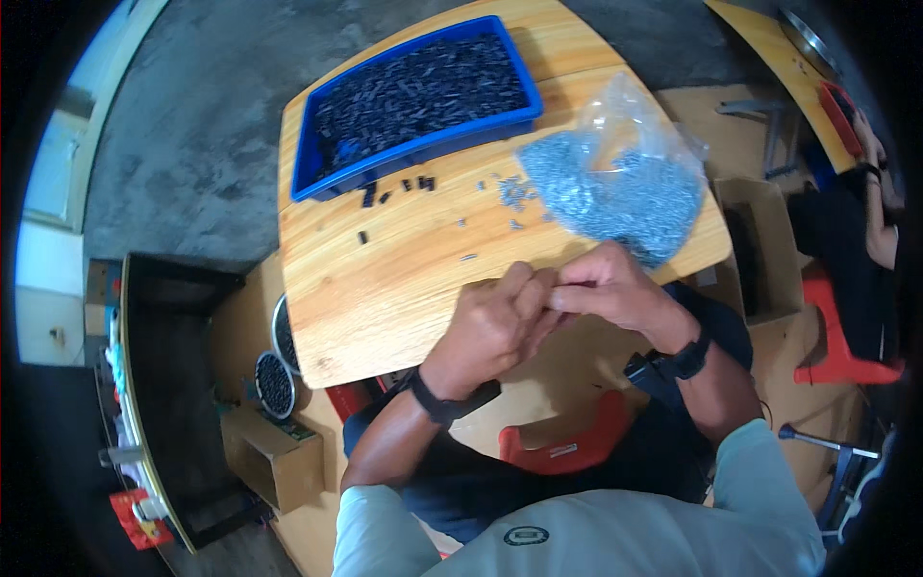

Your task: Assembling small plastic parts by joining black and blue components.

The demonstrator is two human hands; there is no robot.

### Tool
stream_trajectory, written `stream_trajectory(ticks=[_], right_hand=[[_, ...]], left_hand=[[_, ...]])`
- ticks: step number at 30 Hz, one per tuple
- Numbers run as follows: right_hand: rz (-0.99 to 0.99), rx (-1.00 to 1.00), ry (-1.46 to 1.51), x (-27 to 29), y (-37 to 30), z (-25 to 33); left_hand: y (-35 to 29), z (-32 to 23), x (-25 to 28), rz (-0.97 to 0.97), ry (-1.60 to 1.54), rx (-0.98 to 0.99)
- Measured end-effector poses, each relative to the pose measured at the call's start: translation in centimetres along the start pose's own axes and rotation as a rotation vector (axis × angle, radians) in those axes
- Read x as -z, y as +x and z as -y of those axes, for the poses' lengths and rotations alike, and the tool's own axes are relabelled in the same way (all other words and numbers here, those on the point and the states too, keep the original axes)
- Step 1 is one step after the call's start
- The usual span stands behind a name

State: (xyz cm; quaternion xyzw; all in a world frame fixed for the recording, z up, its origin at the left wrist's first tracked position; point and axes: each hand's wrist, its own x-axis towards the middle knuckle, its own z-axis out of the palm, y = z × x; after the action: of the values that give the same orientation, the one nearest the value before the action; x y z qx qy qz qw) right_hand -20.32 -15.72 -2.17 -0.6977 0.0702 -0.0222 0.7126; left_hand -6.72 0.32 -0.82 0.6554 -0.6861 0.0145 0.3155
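My left hand and my right hand meet just over the near edge of the wooden table. Both are closed, fingertips pinched together, and whatever lies between them is hidden. Beyond my right hand, a clear plastic bag full of small silvery metal pieces rests on the tabletop. Some loose metal pieces have spilled beside it. At the table's far side stands a blue tray heaped with small black parts. A few black parts lie scattered in front of the tray.
Left of the table, bowls of dark pieces and a cardboard box sit on the floor. Another open carton stands to the right. A red stool shows between my legs. At far right, another person's arm reaches to a second table.
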Motion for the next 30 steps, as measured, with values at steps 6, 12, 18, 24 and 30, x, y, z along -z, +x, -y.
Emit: stream_trajectory(ticks=[6,12,18,24,30], right_hand=[[-0.073,-0.039,0.212,-0.5,-0.2,-0.5],[-0.058,0.067,0.186,0.3,0.3,-2.0],[0.017,0.073,0.232,-1.4,1.2,-1.4],[0.105,0.007,0.272,-2.3,0.9,-0.5],[0.104,0.011,0.248,-2.0,0.8,-1.3]], left_hand=[[0.3,0.2,-0.5,-0.049,0.006,-0.006],[-0.2,0.7,-0.8,-0.113,0.022,-0.078],[-1.3,0.6,1.1,-0.150,0.047,-0.036],[-9.4,-1.9,10.0,-0.537,0.105,0.330],[-22.6,3.8,16.0,-0.491,0.161,0.909]])
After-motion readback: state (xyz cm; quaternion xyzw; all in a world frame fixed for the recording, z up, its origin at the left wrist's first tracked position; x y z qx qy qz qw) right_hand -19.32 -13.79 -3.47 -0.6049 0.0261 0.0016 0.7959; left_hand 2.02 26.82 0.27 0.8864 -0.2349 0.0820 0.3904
